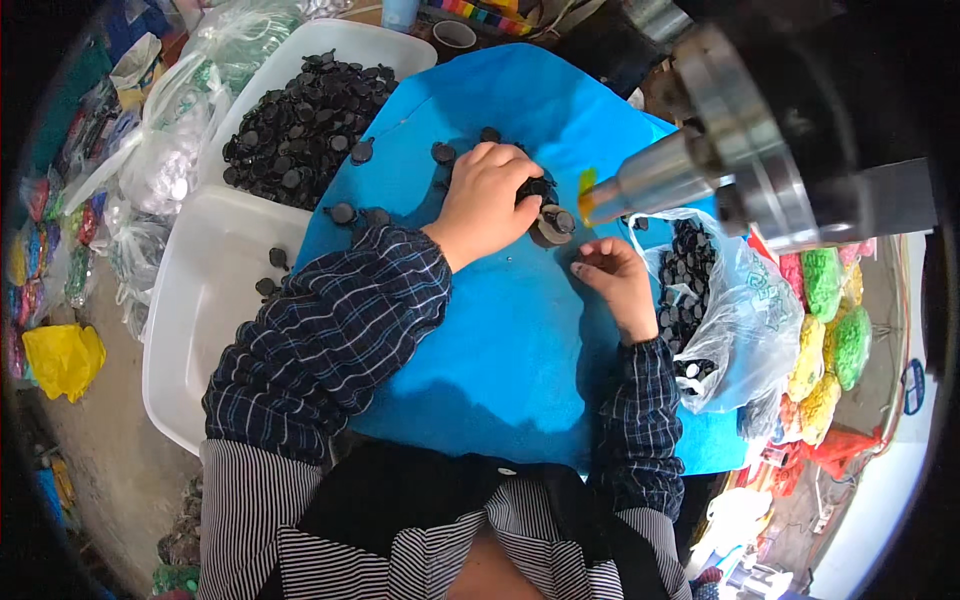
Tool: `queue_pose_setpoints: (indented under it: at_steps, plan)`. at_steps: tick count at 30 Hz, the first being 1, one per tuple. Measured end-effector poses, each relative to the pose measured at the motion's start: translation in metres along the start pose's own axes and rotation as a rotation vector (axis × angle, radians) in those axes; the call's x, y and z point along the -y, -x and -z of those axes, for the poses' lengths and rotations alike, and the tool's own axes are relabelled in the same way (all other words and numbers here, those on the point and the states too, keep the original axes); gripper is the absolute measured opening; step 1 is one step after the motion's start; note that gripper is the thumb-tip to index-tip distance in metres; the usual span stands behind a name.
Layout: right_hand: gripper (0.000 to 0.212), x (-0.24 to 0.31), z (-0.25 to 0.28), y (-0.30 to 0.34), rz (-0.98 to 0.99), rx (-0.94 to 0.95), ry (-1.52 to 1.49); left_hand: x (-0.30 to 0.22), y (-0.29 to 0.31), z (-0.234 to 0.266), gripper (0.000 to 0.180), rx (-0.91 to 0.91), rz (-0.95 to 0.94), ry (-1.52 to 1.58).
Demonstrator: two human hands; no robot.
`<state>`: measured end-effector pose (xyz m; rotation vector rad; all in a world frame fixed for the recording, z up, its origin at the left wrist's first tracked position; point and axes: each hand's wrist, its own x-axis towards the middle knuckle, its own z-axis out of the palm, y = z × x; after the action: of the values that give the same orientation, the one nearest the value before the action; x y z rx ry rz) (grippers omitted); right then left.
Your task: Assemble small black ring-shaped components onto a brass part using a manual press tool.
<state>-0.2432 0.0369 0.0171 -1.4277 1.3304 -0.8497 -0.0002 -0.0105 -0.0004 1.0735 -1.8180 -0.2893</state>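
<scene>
My left hand [487,200] is curled palm down over the blue sheet [490,350], its fingers and thumb closed around small black pieces [540,188]. How many it holds is hidden under the palm. Just beyond its thumb, a flat black disc with a small tab [563,222] rests on a round metal seat [547,234]. My right hand [617,283] hovers to the right of that seat, fingers bent and thumb slightly apart from the forefinger; I see nothing between them. Several loose black discs [342,213] lie on the sheet left of my left hand.
A steel press head with a yellow-marked tip [590,197] juts in from the upper right, close to both hands. At the left, one white tub [418,50] is heaped with black discs; another tub [165,330] has a few. A clear plastic bag [745,340] of discs stands at right.
</scene>
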Motion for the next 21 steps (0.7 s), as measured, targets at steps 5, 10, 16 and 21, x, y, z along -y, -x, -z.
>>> queue_pose_setpoints:
  at_steps: [5, 10, 16, 21]
  plan:
    - [0.026, 0.001, -0.002, -0.004, 0.050, -0.049, -0.299, 0.004, 0.001, 0.000, 0.028, -0.028, -0.016, 0.017]
    - [0.029, 0.003, -0.005, -0.004, 0.068, -0.078, -0.374, 0.002, 0.000, -0.001, 0.026, 0.025, -0.013, 0.019]
    - [0.031, -0.009, -0.001, -0.014, 0.133, -0.022, -0.594, -0.012, 0.004, -0.005, 0.025, 0.093, -0.179, -0.013]
    - [0.028, -0.012, -0.004, -0.019, 0.177, 0.005, -0.739, -0.006, -0.002, -0.002, 0.024, 0.051, -0.081, 0.019]
